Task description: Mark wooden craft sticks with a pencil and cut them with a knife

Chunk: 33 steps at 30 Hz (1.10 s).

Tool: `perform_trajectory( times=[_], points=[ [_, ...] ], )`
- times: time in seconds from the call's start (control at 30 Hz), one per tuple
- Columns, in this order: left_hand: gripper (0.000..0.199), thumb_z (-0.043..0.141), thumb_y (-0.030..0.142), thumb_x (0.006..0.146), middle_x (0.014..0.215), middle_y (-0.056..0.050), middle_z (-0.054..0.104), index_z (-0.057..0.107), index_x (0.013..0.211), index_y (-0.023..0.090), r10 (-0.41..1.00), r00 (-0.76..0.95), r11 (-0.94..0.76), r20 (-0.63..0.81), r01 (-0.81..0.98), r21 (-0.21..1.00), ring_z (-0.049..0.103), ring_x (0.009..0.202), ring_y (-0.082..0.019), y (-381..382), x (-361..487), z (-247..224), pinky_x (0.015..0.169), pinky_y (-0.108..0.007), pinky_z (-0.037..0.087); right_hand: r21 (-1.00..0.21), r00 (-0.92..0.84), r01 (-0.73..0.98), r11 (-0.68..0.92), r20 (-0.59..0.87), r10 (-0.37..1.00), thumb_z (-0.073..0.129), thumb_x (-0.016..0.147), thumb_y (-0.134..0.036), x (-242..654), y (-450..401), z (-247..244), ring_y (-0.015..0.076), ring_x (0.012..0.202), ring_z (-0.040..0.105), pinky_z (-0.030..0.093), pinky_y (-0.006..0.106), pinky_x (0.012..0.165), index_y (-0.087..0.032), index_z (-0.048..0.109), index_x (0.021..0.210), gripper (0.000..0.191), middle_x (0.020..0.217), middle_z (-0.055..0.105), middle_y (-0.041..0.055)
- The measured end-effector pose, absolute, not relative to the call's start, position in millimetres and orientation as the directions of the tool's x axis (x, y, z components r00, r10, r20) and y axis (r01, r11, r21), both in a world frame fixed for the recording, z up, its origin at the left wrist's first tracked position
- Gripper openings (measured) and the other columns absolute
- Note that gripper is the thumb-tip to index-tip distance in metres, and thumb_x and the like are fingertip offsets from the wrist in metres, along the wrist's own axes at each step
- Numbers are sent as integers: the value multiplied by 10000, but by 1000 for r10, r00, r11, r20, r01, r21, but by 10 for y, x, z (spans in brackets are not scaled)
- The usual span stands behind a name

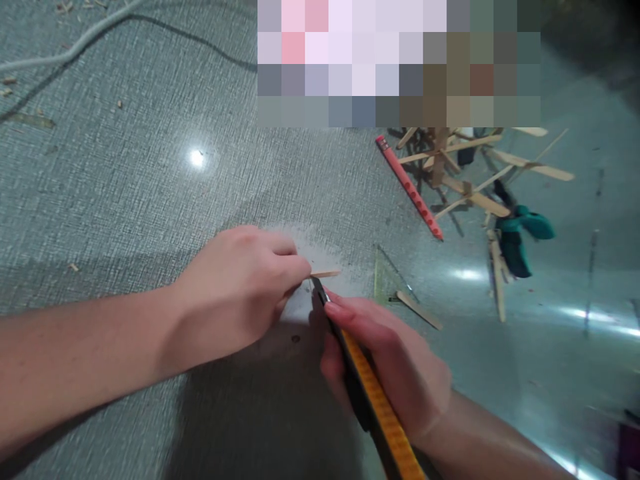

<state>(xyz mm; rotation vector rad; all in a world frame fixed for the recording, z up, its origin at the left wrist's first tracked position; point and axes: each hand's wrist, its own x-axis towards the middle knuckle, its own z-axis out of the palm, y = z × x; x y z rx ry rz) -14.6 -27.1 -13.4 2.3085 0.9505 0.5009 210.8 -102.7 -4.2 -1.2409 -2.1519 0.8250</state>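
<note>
Closed around a thin wooden stick (326, 273), my left hand (245, 283) leaves only a short end showing past the fingertips. My right hand (387, 353) grips a yellow and black utility knife (367, 380). The knife's dark blade tip meets the stick, or comes very close to it, just beside the left fingers. Whether the blade has cut into the wood cannot be made out. Beneath both hands is a pale, worn-looking patch (323, 250) of the table surface.
A clear set square (387, 277) and a loose craft stick (419, 311) lie right of the hands. Beyond are a red pencil (410, 190), a pile of wooden sticks (480, 200) and teal-handled scissors (515, 243). A white cable (75, 50) crosses the upper left, near wood scraps (33, 120).
</note>
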Motion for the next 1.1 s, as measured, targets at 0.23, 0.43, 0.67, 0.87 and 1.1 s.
perform_trajectory(
  times=[0.23, 0.43, 0.67, 0.87, 1.1],
  points=[
    [218, 532, 150, 902, 796, -4, 704, 734, 836, 199, 752, 658, -513, 47, 538, 669, 641, 705, -140, -290, -139, -111, 592, -271, 351, -598, -390, 666, 447, 233, 891, 617, 855, -99, 2007, -1060, -6, 295, 914, 814, 724, 411, 759, -257, 537, 1404, 577, 1071, 808, 102],
    [179, 540, 129, 859, 775, -6, 691, 701, 815, 193, 755, 653, -527, 66, 543, 654, 618, 670, -133, -320, -139, -121, 574, -271, 313, -676, -234, 667, 313, 210, 949, 598, 869, -117, 2018, -1094, -25, 222, 786, 814, 712, 339, 715, -266, 604, 1204, 367, 937, 809, 24],
    [255, 486, 153, 931, 800, -15, 718, 733, 896, 207, 751, 655, -559, 82, 565, 607, 666, 734, -168, -327, -116, -105, 585, -302, 338, -821, -144, 544, 173, 112, 983, 629, 941, -193, 2118, -1090, -27, 219, 731, 801, 688, 337, 638, -281, 661, 1177, 254, 857, 810, -3],
    [231, 525, 158, 917, 833, -19, 709, 733, 828, 207, 730, 680, -572, 76, 546, 612, 618, 727, -165, -321, -129, -58, 616, -319, 369, -801, -210, 522, 293, 212, 954, 619, 922, -134, 2261, -1122, -27, 250, 899, 805, 700, 389, 759, -305, 646, 1326, 440, 1010, 817, 33],
    [333, 513, 137, 970, 891, 3, 716, 726, 729, 225, 671, 721, -638, 176, 440, 632, 566, 735, -143, -302, -187, -140, 679, -320, 377, -865, -279, 432, 256, 142, 950, 622, 966, -204, 2490, -966, -38, 224, 843, 807, 686, 340, 698, -288, 717, 1185, 252, 1053, 820, 48]
  ],
)
